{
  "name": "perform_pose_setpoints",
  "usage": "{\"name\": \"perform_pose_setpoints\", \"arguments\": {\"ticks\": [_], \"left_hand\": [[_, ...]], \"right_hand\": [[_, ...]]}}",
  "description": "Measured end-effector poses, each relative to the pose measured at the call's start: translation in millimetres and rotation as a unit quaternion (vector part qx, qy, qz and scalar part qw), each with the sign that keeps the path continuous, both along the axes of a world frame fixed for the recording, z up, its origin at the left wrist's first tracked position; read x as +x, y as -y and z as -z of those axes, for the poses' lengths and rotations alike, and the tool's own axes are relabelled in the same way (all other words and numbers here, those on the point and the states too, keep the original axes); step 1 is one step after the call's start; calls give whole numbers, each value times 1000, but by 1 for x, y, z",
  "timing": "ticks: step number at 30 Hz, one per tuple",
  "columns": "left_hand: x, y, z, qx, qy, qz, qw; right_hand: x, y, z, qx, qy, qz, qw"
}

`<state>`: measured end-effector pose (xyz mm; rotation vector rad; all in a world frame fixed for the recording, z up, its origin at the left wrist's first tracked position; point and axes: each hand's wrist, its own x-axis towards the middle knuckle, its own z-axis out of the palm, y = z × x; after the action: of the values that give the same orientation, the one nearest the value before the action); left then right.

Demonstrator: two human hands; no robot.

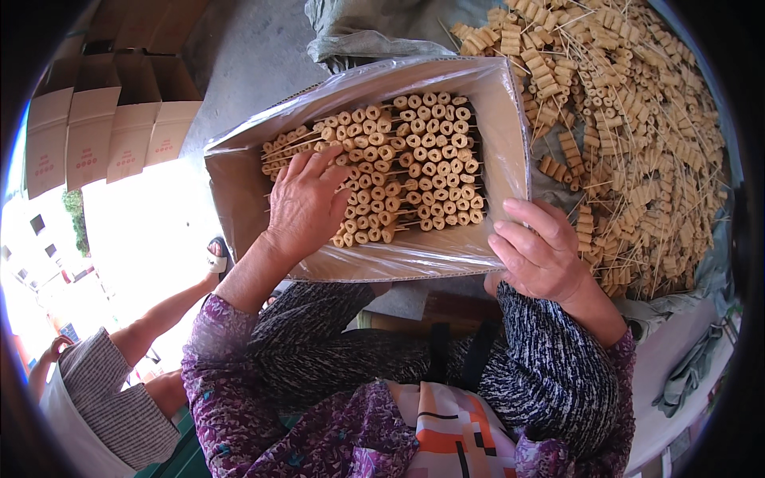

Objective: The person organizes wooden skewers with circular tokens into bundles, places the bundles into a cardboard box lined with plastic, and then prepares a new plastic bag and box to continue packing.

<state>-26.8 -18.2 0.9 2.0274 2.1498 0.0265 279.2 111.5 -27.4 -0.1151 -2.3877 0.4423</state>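
A cardboard box point(500, 171) lined with clear plastic rests tilted above my knees. Packed in rows inside it are many skewers of ring-shaped, light-brown rolled pieces point(438, 159), their hollow ends facing up and thin sticks showing between rows. My left hand point(307, 199) reaches into the box's left part and lies over the skewers there, fingers partly spread and touching them. The fingertips are partly hidden among the pieces, and no lifted skewer shows. At the box's right near corner, my right hand point(546, 247) is closed on the edge and its plastic liner.
A large heap of loose skewers point(637, 135) spreads over sheeting at the right. Several open cartons point(92, 135) stand at the upper left. Crumpled grey-green sheeting point(358, 32) lies beyond the box. Another person in striped shorts point(119, 398) is at the lower left.
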Motion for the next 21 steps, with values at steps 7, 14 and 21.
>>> {"name": "perform_pose_setpoints", "arguments": {"ticks": [7, 14, 21], "left_hand": [[-8, -15, -7, 47, 4, 19, 999], [-23, -24, -2, 64, -38, 29, 997], [-81, 14, -64, 220, -23, -132, 966]], "right_hand": [[1, -2, -18, -29, 32, -27, 999], [-4, -7, -17, -176, -92, -23, 980], [-20, -65, -7, -586, -15, 160, 794]]}}
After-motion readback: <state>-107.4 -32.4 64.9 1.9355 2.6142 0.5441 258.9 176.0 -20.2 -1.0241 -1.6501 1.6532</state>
